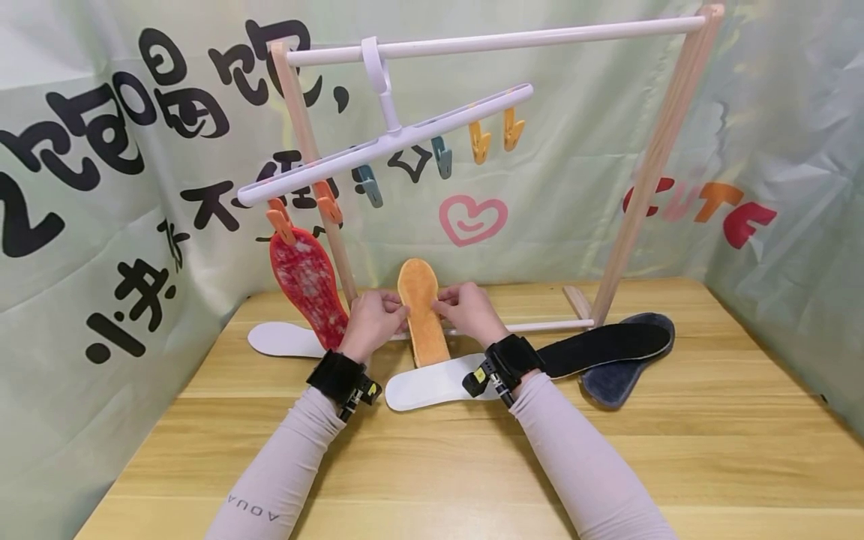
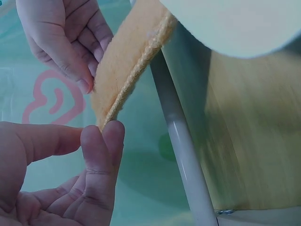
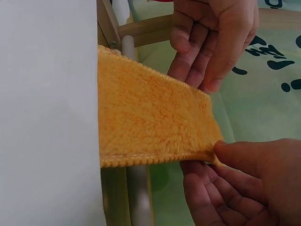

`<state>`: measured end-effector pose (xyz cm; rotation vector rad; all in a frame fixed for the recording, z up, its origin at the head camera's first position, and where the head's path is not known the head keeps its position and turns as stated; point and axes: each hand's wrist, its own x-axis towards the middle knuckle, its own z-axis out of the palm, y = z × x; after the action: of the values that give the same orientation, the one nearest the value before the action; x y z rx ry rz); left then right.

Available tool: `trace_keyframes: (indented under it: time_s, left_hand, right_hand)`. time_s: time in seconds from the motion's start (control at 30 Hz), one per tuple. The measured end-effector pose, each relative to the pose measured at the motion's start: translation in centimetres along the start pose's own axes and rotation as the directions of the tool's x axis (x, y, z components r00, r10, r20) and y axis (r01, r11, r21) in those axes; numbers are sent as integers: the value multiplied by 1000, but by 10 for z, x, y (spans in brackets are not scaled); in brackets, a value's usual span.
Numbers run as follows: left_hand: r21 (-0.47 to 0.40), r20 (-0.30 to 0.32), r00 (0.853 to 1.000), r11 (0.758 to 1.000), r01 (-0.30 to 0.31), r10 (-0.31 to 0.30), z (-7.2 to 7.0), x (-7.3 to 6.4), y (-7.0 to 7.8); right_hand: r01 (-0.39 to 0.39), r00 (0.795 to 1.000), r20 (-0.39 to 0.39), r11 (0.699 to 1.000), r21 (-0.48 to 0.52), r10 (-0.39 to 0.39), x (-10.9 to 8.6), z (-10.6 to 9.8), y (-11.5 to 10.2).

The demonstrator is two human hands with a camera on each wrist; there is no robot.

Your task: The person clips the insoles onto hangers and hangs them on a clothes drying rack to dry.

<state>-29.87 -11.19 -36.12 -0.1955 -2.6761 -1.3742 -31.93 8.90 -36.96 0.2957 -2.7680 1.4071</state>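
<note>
A fuzzy orange insole [image 1: 420, 292] with a stitched edge stands tilted up between the two hands, its lower end hidden behind a white insole [image 1: 432, 382]. My left hand [image 1: 373, 324] pinches its left edge between thumb and fingers. On the opposite edge, my right hand [image 1: 471, 311] pinches it, thumb on the fuzzy face and fingers behind, as the right wrist view shows. Close to the left hand, a red and white fuzzy insole [image 1: 307, 277] hangs by an orange clip [image 1: 280, 221] from a lilac hanger [image 1: 405, 139].
The hanger tilts on the top bar [image 1: 540, 39] of a wooden rack [image 1: 651, 169], carrying several more clips, blue [image 1: 442, 157] and yellow [image 1: 513, 130]. Another white insole [image 1: 283, 340] lies at left. At right a black insole [image 1: 607, 349] overlaps a dark grey one [image 1: 617, 382]. A low bar [image 1: 547, 327] runs behind.
</note>
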Motion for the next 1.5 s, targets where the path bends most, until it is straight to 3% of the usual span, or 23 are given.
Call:
trace_keyframes:
  time_s: [0.9,1.2,1.5]
  left_hand:
    - [1,-59,997,999,-44,44,-3,0,4]
    - [-19,-61,998,999,-37,35,-4,0,6]
    - [-10,-72,995,998,-65,64,-5,-1,9]
  right_hand:
    - [-27,1000,3,991,129,27,-2,-4,-8]
    - [-7,1000,-3,988,152,7,-4,-5,-10]
    - [13,1000,-13,985,172,-11,-5,-7,-12]
